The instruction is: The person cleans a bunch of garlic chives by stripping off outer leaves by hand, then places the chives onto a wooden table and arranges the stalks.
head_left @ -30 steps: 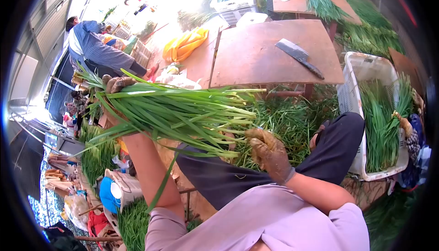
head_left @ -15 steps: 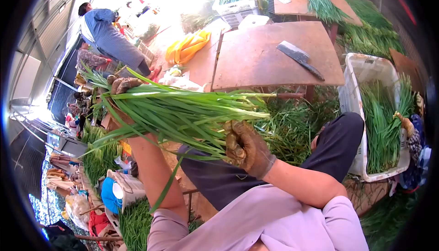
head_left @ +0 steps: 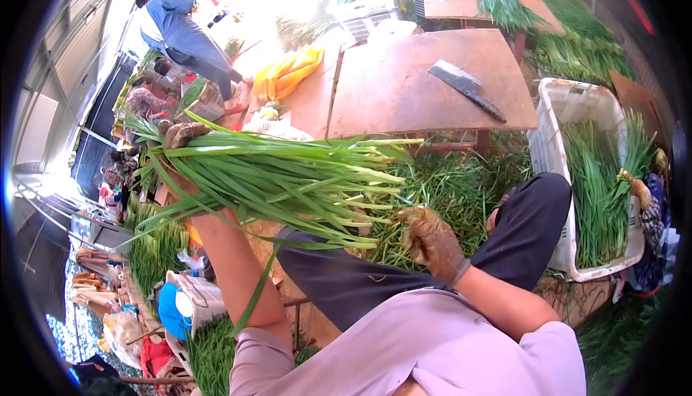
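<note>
A thick bunch of long flat green leaves with pale cut ends, looking like garlic chives [head_left: 288, 176], lies across my left forearm above my lap. My left hand [head_left: 184, 135], in a brown soiled glove, is closed around its leafy end. The pale stem ends point right. Just beyond them, my right hand [head_left: 435, 245] is apart from the bunch, its gloved fingers curled together; whatever they may hold is hidden. Loose green trimmings [head_left: 461, 208] cover the ground under and behind it.
A cleaver [head_left: 467, 90] rests on the wooden board [head_left: 389, 86] ahead. At right, another person's gloved hand [head_left: 638, 188] touches greens in a white crate [head_left: 641, 255]. A yellow cloth [head_left: 288, 73] lies on the left boards. Another person [head_left: 187, 36] stands bent at far left.
My right hand has drawn away from the stem ends, moving right and slightly down. The bunch stays in my left hand, now with its stem ends uncovered. The standing person at far left has shifted.
</note>
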The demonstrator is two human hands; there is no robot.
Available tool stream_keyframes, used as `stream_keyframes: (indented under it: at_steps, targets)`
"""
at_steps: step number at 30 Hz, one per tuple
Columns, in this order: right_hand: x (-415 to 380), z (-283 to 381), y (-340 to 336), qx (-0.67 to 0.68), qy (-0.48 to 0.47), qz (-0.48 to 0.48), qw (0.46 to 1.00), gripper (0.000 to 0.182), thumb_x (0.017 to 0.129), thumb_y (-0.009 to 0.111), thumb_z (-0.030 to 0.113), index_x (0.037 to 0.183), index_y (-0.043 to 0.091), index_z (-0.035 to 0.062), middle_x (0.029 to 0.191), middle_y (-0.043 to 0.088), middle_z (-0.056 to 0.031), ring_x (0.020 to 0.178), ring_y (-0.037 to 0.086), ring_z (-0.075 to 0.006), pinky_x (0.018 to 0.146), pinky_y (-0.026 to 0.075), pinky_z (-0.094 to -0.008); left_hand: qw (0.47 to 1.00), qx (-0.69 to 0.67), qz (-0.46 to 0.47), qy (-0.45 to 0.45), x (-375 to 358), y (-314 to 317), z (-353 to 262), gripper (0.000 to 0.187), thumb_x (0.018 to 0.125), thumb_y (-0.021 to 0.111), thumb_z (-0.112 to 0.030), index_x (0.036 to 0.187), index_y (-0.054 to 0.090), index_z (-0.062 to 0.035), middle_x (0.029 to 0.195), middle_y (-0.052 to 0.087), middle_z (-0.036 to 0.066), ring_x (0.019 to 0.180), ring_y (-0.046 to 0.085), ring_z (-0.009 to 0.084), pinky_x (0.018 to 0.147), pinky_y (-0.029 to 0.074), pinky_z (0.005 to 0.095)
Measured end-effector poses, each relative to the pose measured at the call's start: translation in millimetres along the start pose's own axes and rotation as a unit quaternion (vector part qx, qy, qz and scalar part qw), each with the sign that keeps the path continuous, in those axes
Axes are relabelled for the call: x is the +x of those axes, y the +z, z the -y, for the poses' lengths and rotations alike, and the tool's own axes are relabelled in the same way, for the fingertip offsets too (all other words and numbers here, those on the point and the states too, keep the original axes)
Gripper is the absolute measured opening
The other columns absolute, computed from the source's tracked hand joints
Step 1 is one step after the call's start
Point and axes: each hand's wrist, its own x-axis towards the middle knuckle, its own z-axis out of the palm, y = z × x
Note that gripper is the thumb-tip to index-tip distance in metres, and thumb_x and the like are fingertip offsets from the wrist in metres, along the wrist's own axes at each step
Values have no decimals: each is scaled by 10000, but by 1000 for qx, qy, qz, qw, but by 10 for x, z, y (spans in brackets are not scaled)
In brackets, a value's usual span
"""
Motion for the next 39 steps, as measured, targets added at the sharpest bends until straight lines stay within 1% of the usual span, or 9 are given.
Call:
stream_keyframes:
  at_steps: [3, 12, 15, 18, 19, 21, 26, 33, 39]
  targets:
    - [93, 157, 160, -66, -18, -35, 997, 295, 1055, 483, 289, 1240, 575, 77, 700, 575, 22, 482, 422, -36, 472, 356, -179, 840, 522, -22, 144, 5, 12, 12, 273, 904, 513, -218, 774, 662, -30, 790, 556, 25, 732, 557, 149, 691, 459, 288]
    - [282, -206, 401, 94, 79, -2, 992, 221, 1046, 451, 252, 985, 573, 77, 617, 485, 21, 455, 378, -60, 479, 347, -226, 992, -43, -109, -36, -93, 321, 88, 200, 892, 546, -134, 746, 645, -41, 811, 572, 17, 743, 583, 123, 681, 480, 280]
    - [238, -54, 272, 9, 35, -35, 999, 218, 1025, 458, 232, 942, 575, 69, 609, 486, 14, 452, 378, -73, 455, 332, -239, 719, 675, -19, 161, -251, 849, 296, 200, 894, 537, -126, 744, 638, -39, 789, 570, 19, 736, 576, 125, 687, 475, 273]
    - [275, 225, 24, -10, -54, -38, 998, 227, 1009, 465, 232, 919, 587, 63, 622, 503, 1, 473, 397, -93, 441, 331, -249, 772, 625, 24, 116, -141, 466, 36, 206, 885, 548, -141, 746, 653, -32, 778, 579, 33, 742, 586, 139, 704, 478, 275]
    - [119, -28, -59, 46, 72, -55, 995, 236, 1013, 467, 241, 942, 602, 61, 663, 530, -9, 511, 435, -97, 458, 358, -248, 956, 287, -49, 36, -128, 393, 32, 207, 883, 548, -141, 748, 658, -27, 777, 583, 33, 742, 588, 143, 713, 480, 277]
    - [-349, -853, -188, 292, 512, -109, 801, 263, 1023, 477, 259, 1017, 643, 54, 775, 601, -31, 608, 532, -101, 506, 425, -245, 987, -100, -116, -52, -97, 202, 21, 209, 881, 548, -140, 751, 662, -23, 777, 587, 34, 742, 590, 146, 722, 482, 278]
    - [-430, -891, -59, -327, 16, -41, 944, 315, 1044, 498, 294, 1259, 618, 99, 1038, 646, -54, 852, 635, -128, 717, 538, -277, 988, 141, -61, 28, 25, -48, -90, 205, 892, 540, -140, 766, 661, -33, 781, 606, 18, 747, 579, 136, 797, 485, 280]
    - [152, -434, 29, 236, 129, 41, 962, 453, 967, 577, 218, 1382, 476, 64, 1284, 574, -90, 1170, 591, -196, 998, 489, -358, 835, 512, -59, 193, -94, 112, 98, 269, 929, 467, -165, 772, 657, -58, 776, 599, 18, 748, 568, 131, 875, 475, 313]
    - [274, -454, 160, 272, 136, 14, 953, 430, 878, 619, 183, 1271, 557, 19, 1267, 554, -142, 1169, 599, -254, 1011, 486, -385, 997, -50, -1, -62, -61, -59, -183, 115, 954, 611, -157, 1025, 588, -69, 750, 575, -11, 787, 603, 130, 831, 524, 275]
